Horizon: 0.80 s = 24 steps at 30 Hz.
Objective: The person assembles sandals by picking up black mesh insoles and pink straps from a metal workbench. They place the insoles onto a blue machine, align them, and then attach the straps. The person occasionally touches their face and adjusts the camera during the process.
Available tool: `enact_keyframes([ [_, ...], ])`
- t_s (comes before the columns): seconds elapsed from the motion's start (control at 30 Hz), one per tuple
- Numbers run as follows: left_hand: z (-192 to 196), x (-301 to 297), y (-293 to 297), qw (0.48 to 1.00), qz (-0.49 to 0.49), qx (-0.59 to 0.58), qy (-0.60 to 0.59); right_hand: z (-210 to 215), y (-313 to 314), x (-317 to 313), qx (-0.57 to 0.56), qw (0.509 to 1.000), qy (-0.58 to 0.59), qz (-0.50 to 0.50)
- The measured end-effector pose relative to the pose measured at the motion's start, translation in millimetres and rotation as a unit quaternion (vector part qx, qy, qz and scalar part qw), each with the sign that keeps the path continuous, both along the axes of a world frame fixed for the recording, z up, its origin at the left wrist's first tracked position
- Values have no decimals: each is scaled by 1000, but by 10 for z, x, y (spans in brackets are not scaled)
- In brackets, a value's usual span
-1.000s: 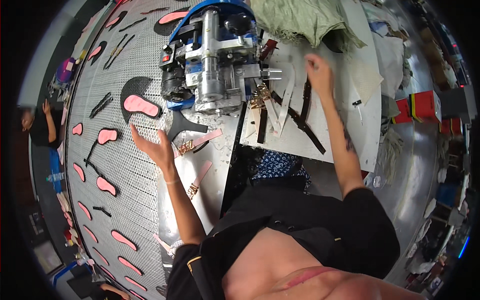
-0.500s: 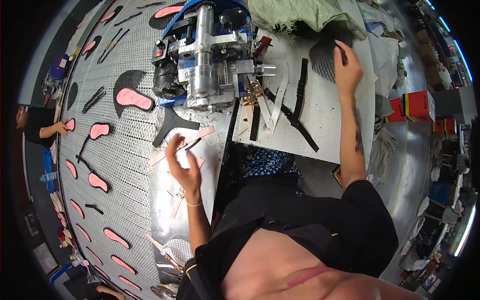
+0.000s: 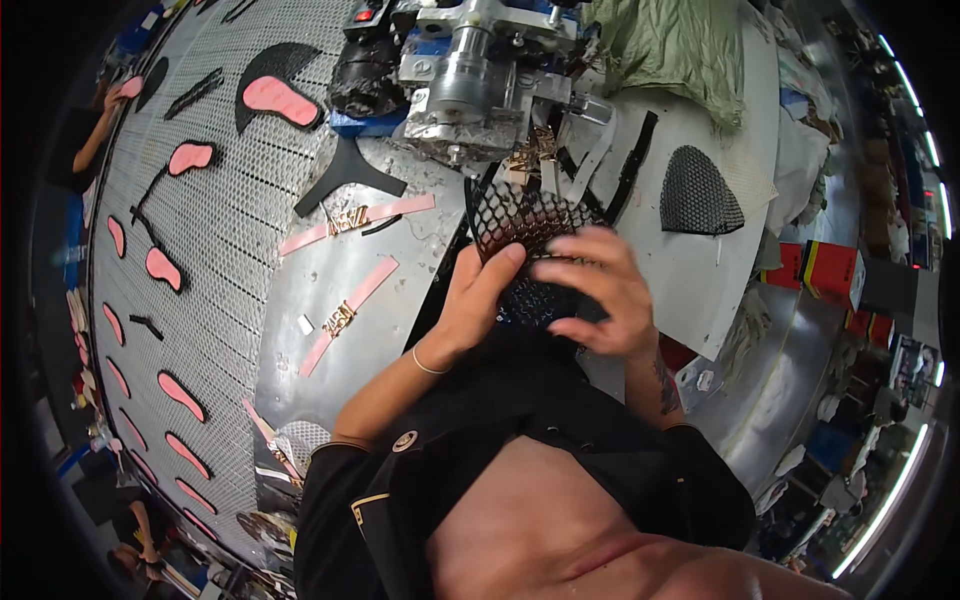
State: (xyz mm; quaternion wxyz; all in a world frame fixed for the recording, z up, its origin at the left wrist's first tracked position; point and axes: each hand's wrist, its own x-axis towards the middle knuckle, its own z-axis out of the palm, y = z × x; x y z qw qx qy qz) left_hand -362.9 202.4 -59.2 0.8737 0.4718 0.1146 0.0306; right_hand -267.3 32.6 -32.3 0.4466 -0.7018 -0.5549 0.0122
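Both hands now meet: left hand (image 3: pixel 478 300) and right hand (image 3: pixel 598 290) pinching black mesh piece (image 3: pixel 530 222).

Black open-weave mesh piece (image 3: pixel 530 225) between both hands: matt, coarse. Worktop (image 3: pixel 300 300) beside left hand (image 3: pixel 480 300): dull scuffed sheet metal. Machine (image 3: pixel 470 70) above: bare glossy metal.

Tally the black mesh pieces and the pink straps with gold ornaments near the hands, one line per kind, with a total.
Black mesh pieces: 2, one held by the left hand and right hand, one lying on the white table.
Pink straps with gold ornaments on the metal plate: 2, upper, lower.
Total: 4
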Motion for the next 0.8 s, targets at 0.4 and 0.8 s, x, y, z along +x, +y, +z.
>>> enact_keyframes([
  [0.4,198,271,137,1000,5,7,11,-148,-374,-25,75,872,430,-223],
  [0.8,171,85,397,987,108,-107,53,164,228,246,9,890,437,-130],
])
